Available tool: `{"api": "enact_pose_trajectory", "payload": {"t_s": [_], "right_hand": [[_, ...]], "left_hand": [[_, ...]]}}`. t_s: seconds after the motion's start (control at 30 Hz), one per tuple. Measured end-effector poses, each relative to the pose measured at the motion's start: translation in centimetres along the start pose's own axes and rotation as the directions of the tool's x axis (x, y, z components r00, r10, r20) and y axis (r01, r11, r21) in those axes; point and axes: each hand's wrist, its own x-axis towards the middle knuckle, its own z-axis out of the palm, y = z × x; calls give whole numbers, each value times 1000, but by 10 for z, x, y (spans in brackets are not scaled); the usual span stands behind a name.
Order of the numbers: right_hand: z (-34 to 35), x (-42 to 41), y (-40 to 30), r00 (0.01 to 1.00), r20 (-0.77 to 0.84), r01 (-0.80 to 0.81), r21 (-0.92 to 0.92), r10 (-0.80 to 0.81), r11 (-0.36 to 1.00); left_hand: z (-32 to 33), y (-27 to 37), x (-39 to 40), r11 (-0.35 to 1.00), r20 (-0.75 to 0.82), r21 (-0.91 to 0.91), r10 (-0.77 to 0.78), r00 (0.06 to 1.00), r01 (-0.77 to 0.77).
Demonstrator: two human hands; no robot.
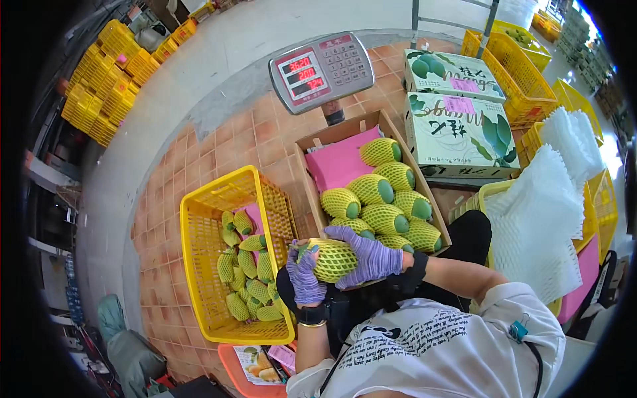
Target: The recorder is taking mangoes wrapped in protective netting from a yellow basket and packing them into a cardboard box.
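My left hand (306,278), in a purple knit glove, grips one end of a green mango (334,260) in a yellow-green foam net sleeve. My right hand (371,254), gloved alike, presses round its other end. The mango is held above the near edge of an open cardboard box (417,144). Inside that box several netted mangoes (385,219) lie in rows, their green ends bare, beside a sheet of pink paper (341,159). To the left, a yellow plastic crate (219,326) holds more netted mangoes (247,263).
A digital scale display (323,72) rises behind the box. Two closed mango cartons (460,134) stand at the right, near white foam net sleeves (535,224). An orange tray (231,365) sits below the crate. Stacked yellow crates (102,84) stand at the far left.
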Motion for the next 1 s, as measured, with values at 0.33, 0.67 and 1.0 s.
{"api": "enact_pose_trajectory", "payload": {"t_s": [0.33, 0.67, 1.0], "right_hand": [[-116, 105, 2, 997, 42, -26, -653, 70, 757], [-141, 166, 80, 798, -9, -166, -964, 602, 207], [-151, 162, 96, 823, -65, -220, -952, 564, 212]], "left_hand": [[-69, 53, 60, 894, 4, 436, 111, 994, -102], [-323, 22, 174, 415, -712, 658, 71, 699, 628], [-363, -30, 332, -80, -730, 652, 201, 653, 754]]}}
